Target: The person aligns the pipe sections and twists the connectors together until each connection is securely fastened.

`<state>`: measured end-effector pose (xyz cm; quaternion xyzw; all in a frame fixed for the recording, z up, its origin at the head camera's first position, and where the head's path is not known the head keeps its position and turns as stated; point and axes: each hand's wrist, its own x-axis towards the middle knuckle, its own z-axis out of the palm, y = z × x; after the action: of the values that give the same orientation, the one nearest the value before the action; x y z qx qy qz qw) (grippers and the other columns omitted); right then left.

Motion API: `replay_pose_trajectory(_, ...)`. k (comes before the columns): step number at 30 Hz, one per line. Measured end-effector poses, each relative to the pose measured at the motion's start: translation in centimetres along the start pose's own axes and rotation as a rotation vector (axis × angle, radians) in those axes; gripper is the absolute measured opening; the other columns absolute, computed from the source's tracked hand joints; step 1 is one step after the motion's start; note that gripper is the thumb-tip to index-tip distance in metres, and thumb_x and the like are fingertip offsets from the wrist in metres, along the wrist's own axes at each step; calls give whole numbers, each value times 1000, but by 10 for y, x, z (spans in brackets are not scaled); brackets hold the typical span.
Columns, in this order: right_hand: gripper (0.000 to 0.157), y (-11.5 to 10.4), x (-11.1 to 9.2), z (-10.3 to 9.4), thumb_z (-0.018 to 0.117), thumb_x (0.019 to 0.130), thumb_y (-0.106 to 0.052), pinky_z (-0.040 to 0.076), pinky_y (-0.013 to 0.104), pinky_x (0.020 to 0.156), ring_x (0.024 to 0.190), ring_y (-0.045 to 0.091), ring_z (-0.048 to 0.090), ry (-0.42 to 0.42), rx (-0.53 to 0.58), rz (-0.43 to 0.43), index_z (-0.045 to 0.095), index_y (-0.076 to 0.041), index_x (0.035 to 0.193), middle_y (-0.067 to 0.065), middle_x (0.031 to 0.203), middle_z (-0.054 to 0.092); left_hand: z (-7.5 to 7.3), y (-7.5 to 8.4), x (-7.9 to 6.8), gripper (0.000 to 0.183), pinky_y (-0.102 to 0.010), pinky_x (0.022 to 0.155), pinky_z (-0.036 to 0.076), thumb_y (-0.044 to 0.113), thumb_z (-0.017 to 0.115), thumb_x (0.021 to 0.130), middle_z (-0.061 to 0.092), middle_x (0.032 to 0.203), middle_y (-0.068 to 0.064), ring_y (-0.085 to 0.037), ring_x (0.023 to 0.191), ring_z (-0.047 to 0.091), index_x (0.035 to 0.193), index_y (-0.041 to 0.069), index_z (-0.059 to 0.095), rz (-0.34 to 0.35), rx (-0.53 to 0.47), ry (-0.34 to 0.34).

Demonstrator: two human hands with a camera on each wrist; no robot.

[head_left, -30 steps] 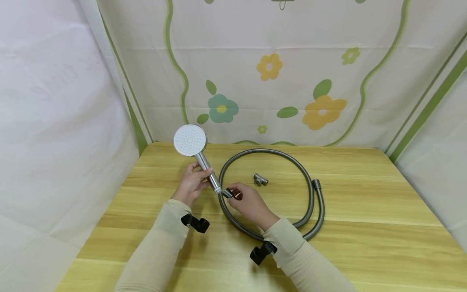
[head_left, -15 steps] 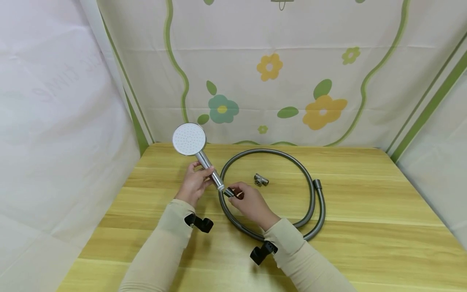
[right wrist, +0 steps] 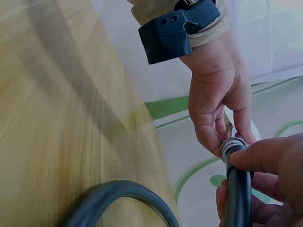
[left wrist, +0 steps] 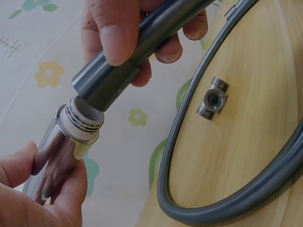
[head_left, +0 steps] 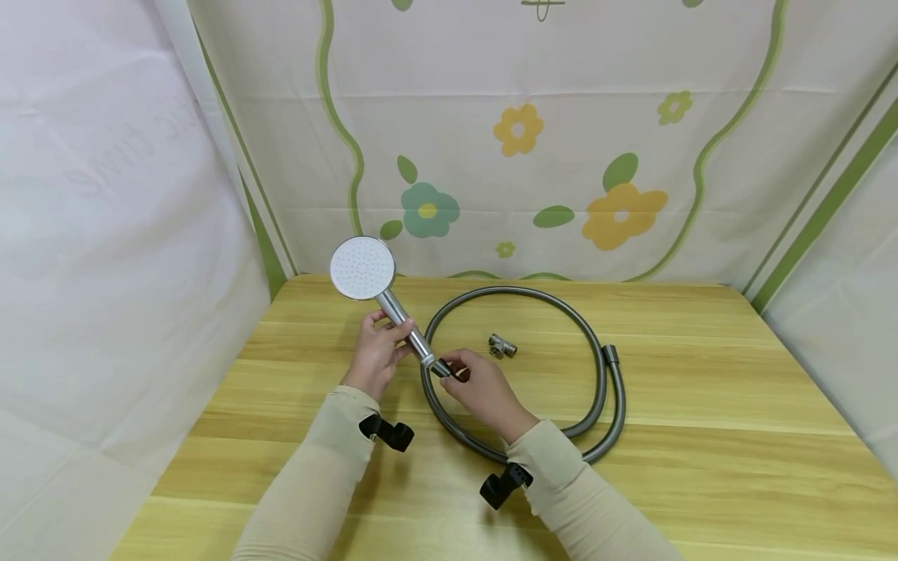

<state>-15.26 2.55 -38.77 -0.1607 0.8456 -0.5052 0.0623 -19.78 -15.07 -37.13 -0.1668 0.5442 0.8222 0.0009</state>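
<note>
My left hand (head_left: 375, 354) grips the chrome handle of a shower head (head_left: 362, 268), its white spray face toward the head camera. The threaded end of the handle (left wrist: 83, 120) points at my right hand (head_left: 480, 386). There the thumb and fingers pinch the dark grey conical end nut (left wrist: 106, 82) of a shower hose (head_left: 599, 382). In the left wrist view the nut's mouth sits tilted at the lip of the thread, so the white threads still show. Whether the two touch I cannot tell. The rest of the hose loops over the table.
Inside the loop lies a small metal tee fitting (head_left: 502, 345). The hose's other end nut (head_left: 609, 354) lies on the right of the wooden table (head_left: 701, 467). A flower-printed cloth (head_left: 463, 117) hangs behind the table.
My left hand has moved slightly right with the shower head, bringing its threaded end up to the hose nut. The right hand has stayed nearly still.
</note>
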Motion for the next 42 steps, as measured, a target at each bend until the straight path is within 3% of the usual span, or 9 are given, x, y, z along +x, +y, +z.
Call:
replay_pose_trajectory(20, 25, 1, 1, 1, 66, 91, -7, 47, 29, 55, 69, 15, 55, 28, 23, -4, 65, -7, 116, 5, 93, 63, 4, -1, -3, 57, -33, 84, 54, -4, 58, 93, 52, 119, -13, -17, 93, 60, 138, 8, 27, 3, -18, 4)
replay_pose_trajectory(36, 25, 3, 3, 2, 66, 91, -8, 46, 27, 54, 68, 16, 54, 50, 26, -16, 65, -7, 116, 5, 91, 63, 7, -2, -9, 55, -35, 83, 53, -6, 62, 90, 54, 112, -13, -22, 96, 59, 132, 8, 29, 45, -76, 37)
replay_pose_trajectory(42, 26, 1, 4, -1, 66, 91, -8, 45, 26, 53, 66, 14, 53, 51, 28, -10, 65, -6, 117, 5, 91, 64, 9, -3, -6, 55, -35, 87, 53, -5, 60, 92, 52, 113, -11, -22, 100, 57, 134, 11, 28, 23, -76, 56)
